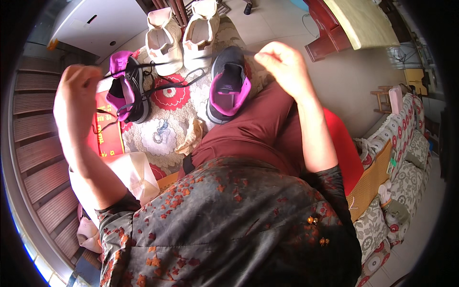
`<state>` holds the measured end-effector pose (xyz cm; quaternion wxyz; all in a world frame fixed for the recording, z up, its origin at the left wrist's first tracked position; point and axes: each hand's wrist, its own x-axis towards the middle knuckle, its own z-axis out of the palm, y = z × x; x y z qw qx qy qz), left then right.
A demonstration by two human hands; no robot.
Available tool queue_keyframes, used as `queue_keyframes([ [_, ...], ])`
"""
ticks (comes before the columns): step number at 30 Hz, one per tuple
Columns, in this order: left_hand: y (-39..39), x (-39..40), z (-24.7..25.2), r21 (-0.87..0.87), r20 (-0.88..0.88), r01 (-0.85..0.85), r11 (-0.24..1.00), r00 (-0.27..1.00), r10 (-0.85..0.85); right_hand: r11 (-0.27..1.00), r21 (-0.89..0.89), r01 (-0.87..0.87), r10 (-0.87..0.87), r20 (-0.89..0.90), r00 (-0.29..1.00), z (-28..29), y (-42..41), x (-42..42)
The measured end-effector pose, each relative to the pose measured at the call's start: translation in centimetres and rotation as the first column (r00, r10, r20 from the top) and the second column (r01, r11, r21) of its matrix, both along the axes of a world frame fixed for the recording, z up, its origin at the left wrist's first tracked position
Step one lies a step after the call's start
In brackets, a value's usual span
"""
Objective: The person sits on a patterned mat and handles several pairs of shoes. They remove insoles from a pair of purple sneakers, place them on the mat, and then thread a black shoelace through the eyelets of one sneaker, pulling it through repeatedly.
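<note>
A thin black shoelace (154,64) is stretched above the shoes between my two raised hands. On the left, my left hand (77,86), blurred, has its fingers closed around one end. My right hand (281,62) pinches the other end between thumb and fingertips. Below the lace lies a black shoe with purple lining (140,98) on its side, its loose laces (177,85) trailing over the patterned cloth (181,111). The matching black shoe (231,59) rests against my thigh, opening up, and no lace is visible on it.
Two cream sneakers (165,64) stand beyond the black shoes. A red package with yellow writing (111,141) and a translucent white bag (141,172) lie at left. Crumpled beige material (192,136) is near my leg. A cushioned sofa (408,179) stands at right.
</note>
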<state>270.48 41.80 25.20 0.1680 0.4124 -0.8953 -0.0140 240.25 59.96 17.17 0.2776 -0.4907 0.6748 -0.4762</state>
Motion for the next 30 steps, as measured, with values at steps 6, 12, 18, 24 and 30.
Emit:
queue_keyframes([
  [6,7.6,-9.1,-7.8,0.396,-0.483,0.595,0.699,0.782,-0.393,0.974,0.046,-0.222,0.227,-0.148,0.963,-1.4,-1.3,4.2],
  [12,7.5,-11.7,-14.7,0.552,-0.349,0.393,0.735,0.910,-0.224,0.964,-0.185,0.193,-0.145,0.243,0.959,-8.9,-1.6,6.2],
  [18,7.5,-12.7,-17.6,0.477,-0.113,0.326,0.816,0.944,-0.311,0.894,0.262,0.364,-0.414,0.793,0.446,-11.6,-3.1,6.5],
  [24,10.2,-10.7,-17.1,0.277,-0.141,0.419,0.865,0.908,-0.395,0.944,0.250,0.213,-0.303,0.915,0.267,-11.7,-2.7,5.8],
  [30,11.3,-9.6,-16.5,0.242,-0.204,0.512,0.824,0.857,-0.473,0.935,0.259,0.244,-0.341,0.845,0.412,-10.0,-2.8,7.2],
])
